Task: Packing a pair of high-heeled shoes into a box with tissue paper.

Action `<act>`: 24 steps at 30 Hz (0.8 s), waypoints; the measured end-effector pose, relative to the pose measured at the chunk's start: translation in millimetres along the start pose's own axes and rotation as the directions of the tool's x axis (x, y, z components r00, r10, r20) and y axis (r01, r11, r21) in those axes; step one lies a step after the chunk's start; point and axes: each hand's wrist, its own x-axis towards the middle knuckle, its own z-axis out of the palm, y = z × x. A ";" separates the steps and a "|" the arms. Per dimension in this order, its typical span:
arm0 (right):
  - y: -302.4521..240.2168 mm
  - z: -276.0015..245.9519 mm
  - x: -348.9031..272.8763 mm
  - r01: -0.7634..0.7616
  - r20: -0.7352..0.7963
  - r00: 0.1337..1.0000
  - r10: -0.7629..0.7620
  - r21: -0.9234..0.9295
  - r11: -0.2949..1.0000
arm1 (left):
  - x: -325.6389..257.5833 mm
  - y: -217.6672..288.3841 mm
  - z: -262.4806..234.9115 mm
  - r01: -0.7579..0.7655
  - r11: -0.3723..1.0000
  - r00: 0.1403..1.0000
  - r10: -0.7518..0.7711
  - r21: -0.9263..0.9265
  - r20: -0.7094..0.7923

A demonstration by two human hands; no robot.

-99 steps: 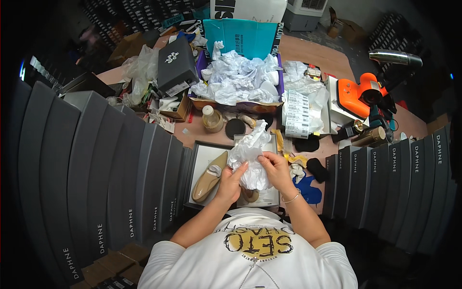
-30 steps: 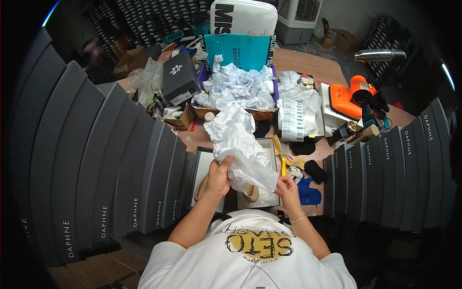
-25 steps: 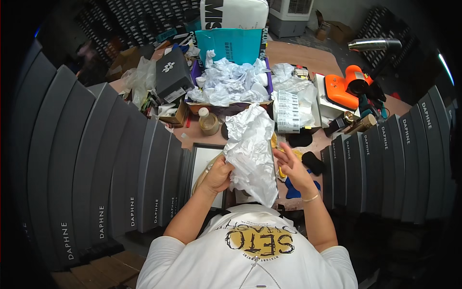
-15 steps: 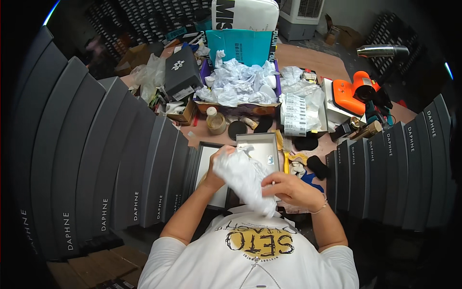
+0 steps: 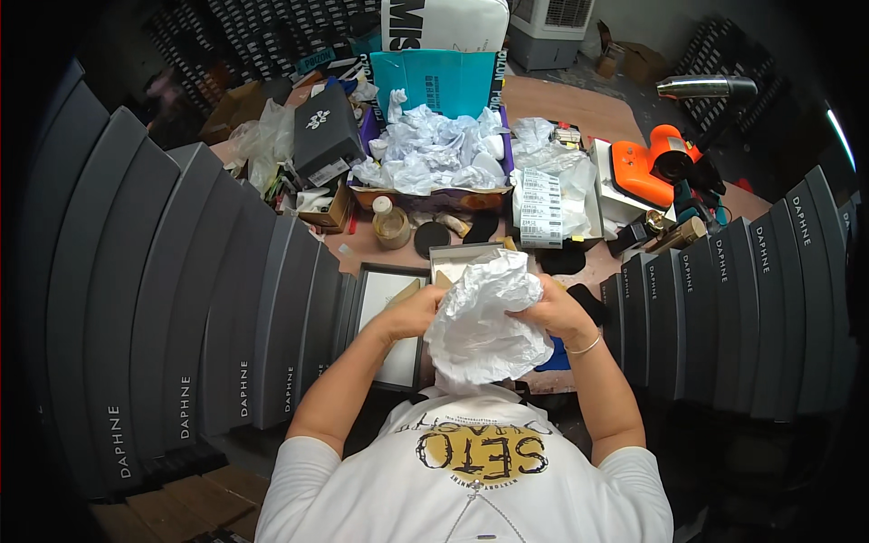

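Note:
A crumpled sheet of white tissue paper (image 5: 484,321) is spread between my two hands, just in front of my chest. My left hand (image 5: 415,312) grips its left edge, the fingertips partly behind the paper. At the upper right edge my right hand (image 5: 554,309) pinches it between thumb and fingers. Whether anything lies inside or behind the paper is hidden. Beyond it stands an open light-lined box (image 5: 450,261), mostly covered by the paper. Under my left forearm lies a second shallow grey box part with a pale inside (image 5: 378,297).
Tall stacks of dark grey boxes rise at the left (image 5: 172,271) and right (image 5: 701,317). At the back, a purple box holds crumpled white paper (image 5: 434,149). A glass bottle (image 5: 391,226), a barcode label sheet (image 5: 541,208) and an orange device (image 5: 641,172) stand around.
The paper, a narrow bundle before, is now opened out wide. My right hand has moved up to its upper right edge, and my left hand has dropped slightly.

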 end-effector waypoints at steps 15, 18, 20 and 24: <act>14.2 19.1 9.8 0.180 0.028 0.937 -0.348 -0.893 0.413 | 2.1 -36.8 35.2 0.104 0.950 0.951 -0.182 -0.293 -0.252; 21.8 25.0 5.3 0.202 0.109 0.919 -0.378 -0.955 0.218 | 7.5 -28.4 39.6 0.107 0.877 0.873 -0.307 -0.468 -0.377; 27.8 26.2 3.7 0.177 0.106 0.928 -0.356 -0.969 0.172 | 4.7 -48.0 37.5 0.076 0.715 0.928 -0.306 -0.695 -0.213; 34.8 23.6 0.2 0.170 0.151 0.927 -0.343 -0.985 0.028 | -11.3 -43.7 34.5 0.137 0.364 0.977 -0.203 -0.921 0.065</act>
